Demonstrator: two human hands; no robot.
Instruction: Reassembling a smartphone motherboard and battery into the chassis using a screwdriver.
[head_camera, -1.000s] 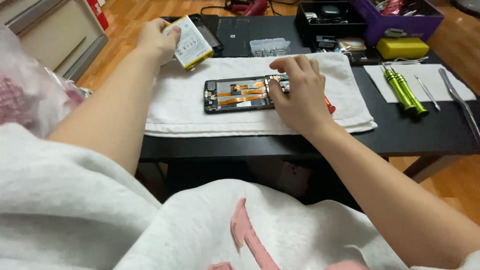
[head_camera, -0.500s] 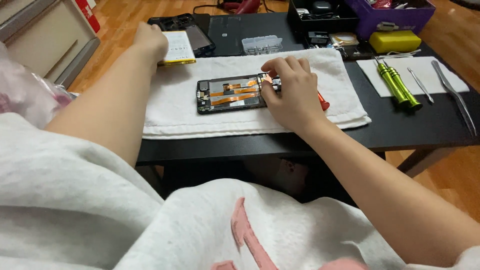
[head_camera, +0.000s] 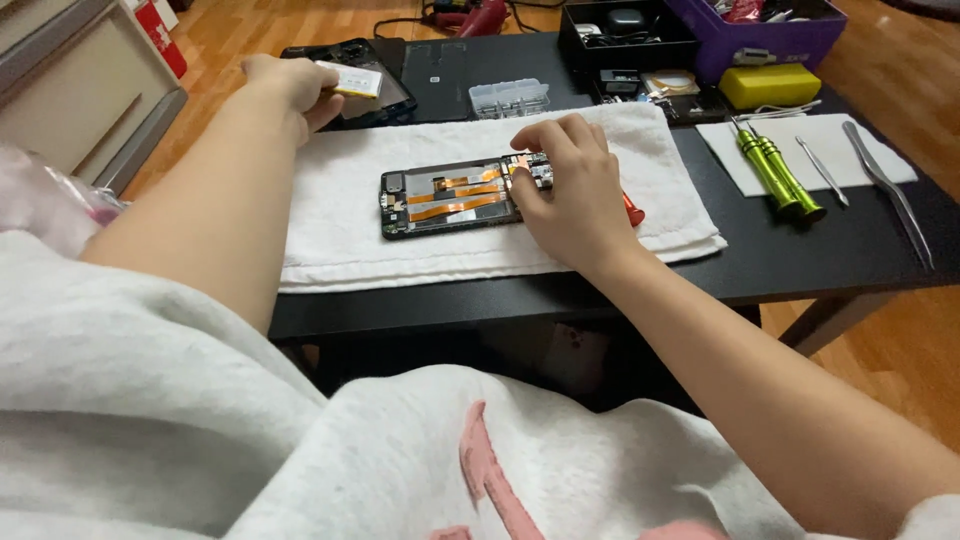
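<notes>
So the opened phone (head_camera: 450, 198) lies flat on the white towel (head_camera: 340, 225) with its long axis running left-right, and the right hand (head_camera: 570, 195) is the near one, fingertips pinched down on the phone's right end. The left hand (head_camera: 290, 85) is well off to the far left, grip closed on a flat white battery (head_camera: 352, 78) over the black back cover (head_camera: 385, 92). It's a black surface (head_camera: 800, 255) with green screwdrivers (head_camera: 775, 170) and tweezers (head_camera: 890, 190) off right, wood floor (head_camera: 900, 60) around it.
</notes>
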